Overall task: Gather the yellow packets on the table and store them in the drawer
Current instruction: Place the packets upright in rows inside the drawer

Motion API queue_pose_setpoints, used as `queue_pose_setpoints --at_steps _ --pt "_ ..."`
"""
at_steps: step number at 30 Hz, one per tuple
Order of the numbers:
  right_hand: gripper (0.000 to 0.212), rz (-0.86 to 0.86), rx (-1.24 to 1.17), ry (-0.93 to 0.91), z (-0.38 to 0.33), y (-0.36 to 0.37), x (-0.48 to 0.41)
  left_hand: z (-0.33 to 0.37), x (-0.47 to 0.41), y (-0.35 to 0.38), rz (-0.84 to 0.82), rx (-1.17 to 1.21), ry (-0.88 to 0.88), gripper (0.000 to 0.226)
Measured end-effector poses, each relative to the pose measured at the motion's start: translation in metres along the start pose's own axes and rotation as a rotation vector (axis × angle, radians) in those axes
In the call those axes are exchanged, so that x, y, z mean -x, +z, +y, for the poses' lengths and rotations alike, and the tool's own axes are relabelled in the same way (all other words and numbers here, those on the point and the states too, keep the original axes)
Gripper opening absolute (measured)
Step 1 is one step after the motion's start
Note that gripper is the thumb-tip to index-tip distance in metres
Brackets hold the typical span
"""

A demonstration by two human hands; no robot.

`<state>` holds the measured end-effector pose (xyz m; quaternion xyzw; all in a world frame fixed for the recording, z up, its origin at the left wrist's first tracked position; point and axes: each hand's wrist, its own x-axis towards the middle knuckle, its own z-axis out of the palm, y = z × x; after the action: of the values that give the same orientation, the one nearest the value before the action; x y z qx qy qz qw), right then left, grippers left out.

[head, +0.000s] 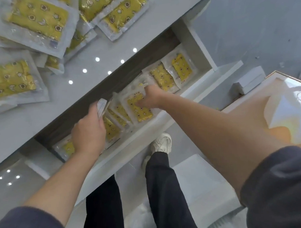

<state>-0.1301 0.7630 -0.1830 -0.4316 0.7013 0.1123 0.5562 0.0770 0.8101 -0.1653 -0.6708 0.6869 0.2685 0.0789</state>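
Note:
An open white drawer runs diagonally under the grey table's edge and holds a row of yellow packets in clear wrappers. My right hand is inside it, fingers closed on a yellow packet near the row's middle. My left hand is lower left in the drawer, fingers against the edges of several upright packets. Two more packets lie flat at the drawer's far end. On the table lies a loose pile of yellow packets, overlapping one another.
The drawer's dark inner wall lies under the table edge. My legs and a white shoe stand on the floor below the drawer. A glossy panel and a small white box are on the right.

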Motion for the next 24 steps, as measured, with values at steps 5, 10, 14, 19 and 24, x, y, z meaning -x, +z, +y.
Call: queue_pose_setpoints --at_steps 5,10,14,19,24 --pt "0.063 0.023 0.001 0.004 0.019 -0.052 -0.005 0.015 -0.007 0.016 0.052 -0.023 0.019 0.061" --pt "0.055 0.057 0.002 0.04 0.04 -0.094 -0.028 0.032 -0.018 0.029 0.112 0.072 0.089 0.059" --pt "0.017 0.107 0.124 -0.01 0.04 -0.09 -0.041 0.039 -0.021 0.036 0.146 0.095 0.158 0.06" --pt "0.028 0.345 0.414 -0.024 0.037 -0.072 -0.04 0.038 -0.019 0.045 0.178 0.148 0.204 0.062" --pt "0.044 0.144 -0.128 0.104 0.029 -0.05 -0.01 0.041 -0.013 0.043 0.199 0.22 0.217 0.06"
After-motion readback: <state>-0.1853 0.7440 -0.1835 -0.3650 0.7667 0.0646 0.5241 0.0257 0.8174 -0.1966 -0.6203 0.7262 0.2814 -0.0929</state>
